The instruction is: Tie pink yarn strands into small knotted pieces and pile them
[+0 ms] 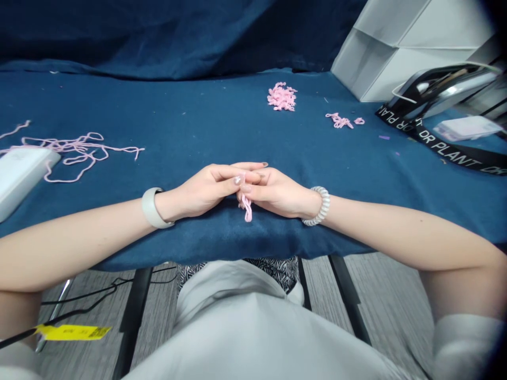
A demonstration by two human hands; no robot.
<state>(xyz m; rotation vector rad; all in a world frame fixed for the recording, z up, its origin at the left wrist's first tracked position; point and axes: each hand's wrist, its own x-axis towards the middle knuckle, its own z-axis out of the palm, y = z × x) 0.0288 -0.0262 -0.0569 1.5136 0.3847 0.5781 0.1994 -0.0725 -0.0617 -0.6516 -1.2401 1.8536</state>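
Both hands meet near the table's front edge, pinching one short length of pink yarn [247, 209] between them. My left hand [214, 184] is closed, its thumb and fingertips pressed on the yarn's upper part. Against them, the thumb and fingers of my right hand [275, 191] pinch the same piece. A doubled loop of the yarn hangs below the fingertips; the part inside the grip is mostly hidden. Farther back lies a pile of short knotted pink yarn pieces [281, 97], with a smaller group of pieces [340, 120] to its right.
Long loose pink yarn [85, 150] tangles on the blue cloth [178, 121] at left, beside a white box-like object [24, 177]. At right are stacked grey-white boxes [396, 58], a dark device with a lettered black strap [447, 148] and a small white case [467, 128]. A yellow-tagged cable [73, 332] hangs lower left.
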